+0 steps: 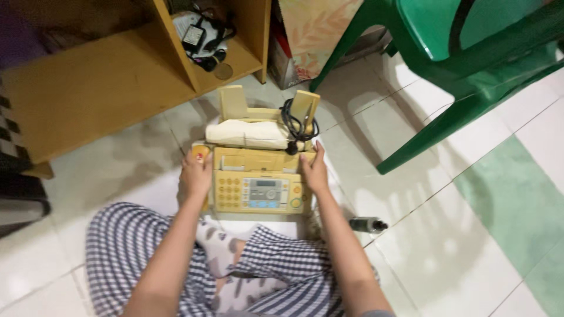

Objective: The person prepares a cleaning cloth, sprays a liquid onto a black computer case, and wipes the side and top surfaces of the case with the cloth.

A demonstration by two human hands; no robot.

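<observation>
White floor tiles [446, 246] carry the scene, seen from above by a person seated cross-legged in checked trousers. Left hand [195, 174]: fingers curled together around the left edge of a yellowed fax machine [258, 176], gripping its side. Right hand [315, 171]: fingers lie close together, pressed flat along the machine's right edge, thumb toward the keypad. Fax machine: stands on the floor directly in front of the person's knees, between both hands; its cream handset [249, 134] rests across the top, and a black coiled cord [296, 124] is bundled at the upper right. Small dark bottle [367, 224]: lies on its side on the tiles just right of the right forearm. Wooden shelf unit [106, 88]: stands behind the machine to the left, with a tangle of black adapters and cables [202, 41] in one compartment. Green plastic chair [464, 64]: stands at the upper right, well apart from the hands.
</observation>
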